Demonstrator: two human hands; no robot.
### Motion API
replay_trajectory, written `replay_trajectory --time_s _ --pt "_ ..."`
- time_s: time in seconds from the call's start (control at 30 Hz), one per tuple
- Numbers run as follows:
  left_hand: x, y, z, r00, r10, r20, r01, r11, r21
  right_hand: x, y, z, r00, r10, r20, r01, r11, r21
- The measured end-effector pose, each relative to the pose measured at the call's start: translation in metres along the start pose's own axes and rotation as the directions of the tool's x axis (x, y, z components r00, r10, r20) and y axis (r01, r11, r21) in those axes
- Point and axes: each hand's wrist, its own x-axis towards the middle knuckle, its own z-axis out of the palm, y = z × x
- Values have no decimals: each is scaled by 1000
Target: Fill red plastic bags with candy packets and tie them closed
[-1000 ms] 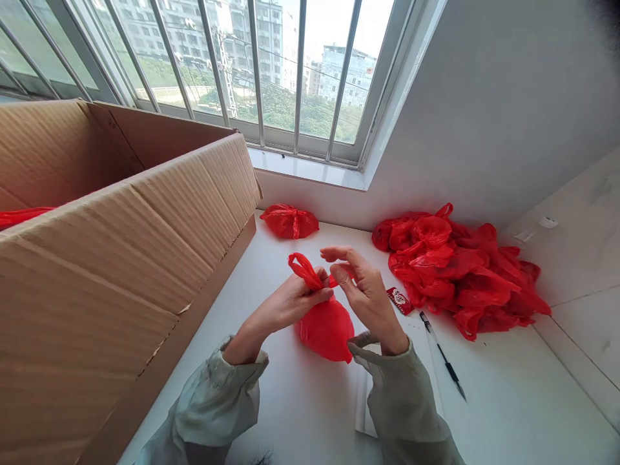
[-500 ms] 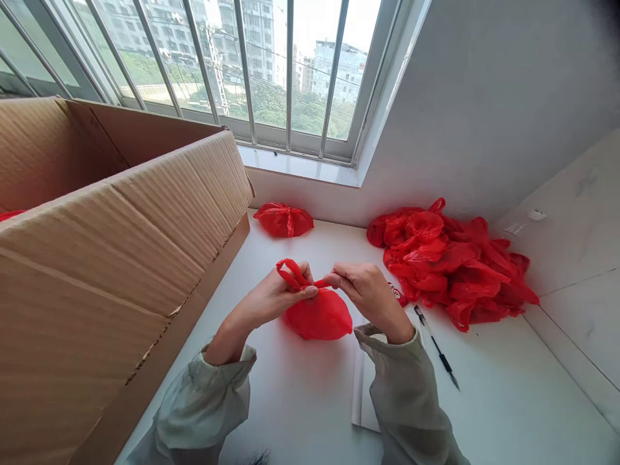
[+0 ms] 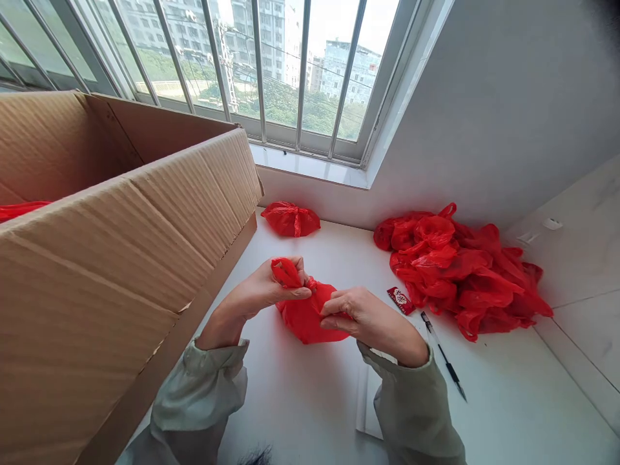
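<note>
A filled red plastic bag rests on the white table in front of me, its neck drawn together in a knot. My left hand is closed on a handle loop of this bag, the loop standing up between thumb and fingers. On the other side, my right hand pinches red plastic of the same bag at its right. Part of the bag is hidden behind the right fingers; what it contains cannot be made out.
A large open cardboard box with red plastic inside stands at left. Another red bag lies by the wall. To the right are a heap of red bags, a small red packet, a pen and a white flat object under my right sleeve.
My right hand has moved down and slightly right, from the bag's neck to its right side. The left hand keeps hold of the loop. The view has shifted slightly.
</note>
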Motion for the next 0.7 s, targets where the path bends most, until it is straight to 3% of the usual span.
replay_trajectory --time_s 0.07,0.17,0.2,0.33,0.47,0.63,0.7 --pt "-1 2 5 999 43 -11 -42 997 60 -1 3 -4 987 6 -158 2 999 53" --pt "-1 7 15 996 76 -52 -63 973 224 5 4 -7 893 28 -450 49 986 160" --pt "-1 9 18 992 95 -76 -69 954 291 8 4 -6 885 25 -465 74 978 195" --pt "1 11 23 958 238 -157 -135 863 486 23 5 4 938 35 -344 86 940 330" --pt "4 9 29 906 395 -153 -227 758 611 29 11 11 912 147 -383 35 903 429" --pt "12 -2 37 786 596 -166 -258 560 787 32 18 17 892 276 -358 31 753 657" --pt "14 -8 37 756 641 -132 -299 518 802 34 19 19 887 301 -350 51 691 721"
